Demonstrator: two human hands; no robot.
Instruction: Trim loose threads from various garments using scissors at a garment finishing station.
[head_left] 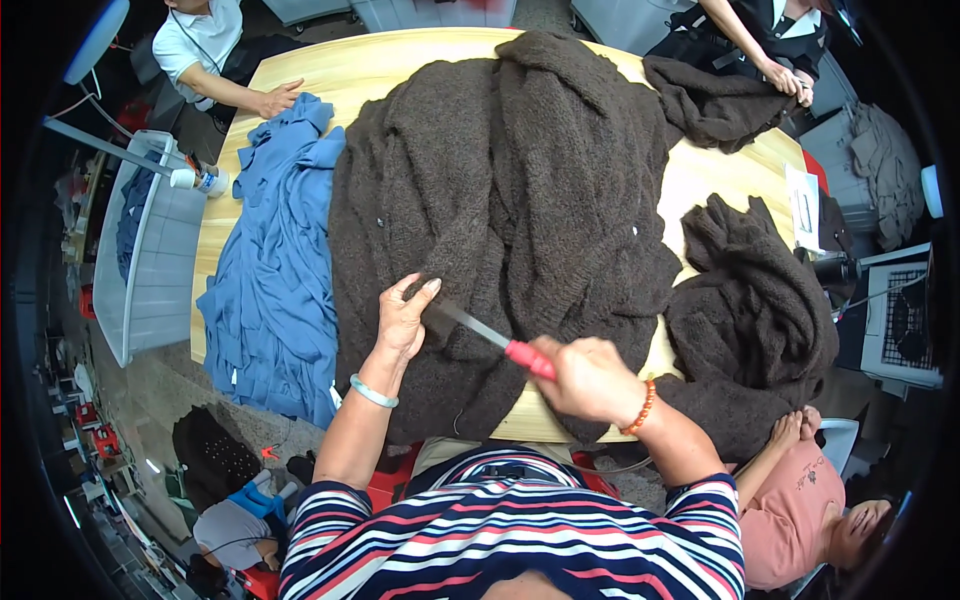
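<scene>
A large heap of dark brown knit fabric point(580, 190) lies across the middle of the table. Near its front, my left hand point(403, 318) is closed, thumb and fingertips pinching a fold of it. To the right, my right hand point(592, 380) is wrapped round the red handle of a tool with a narrow flat metal blade point(478, 326). The blade points up and left toward my left fingertips. Its tip is blurred against the knit, so I cannot tell whether it touches. A small white speck point(634, 231) shows on the heap's right side.
Blue garments point(285, 250) lie piled on the table point(520, 415) at left. More brown knit point(750, 290) lies at right. Co-workers sit round the table: one hand point(282, 98) rests at far left, another person handles brown knit at far right. A grey bin point(160, 290) stands left.
</scene>
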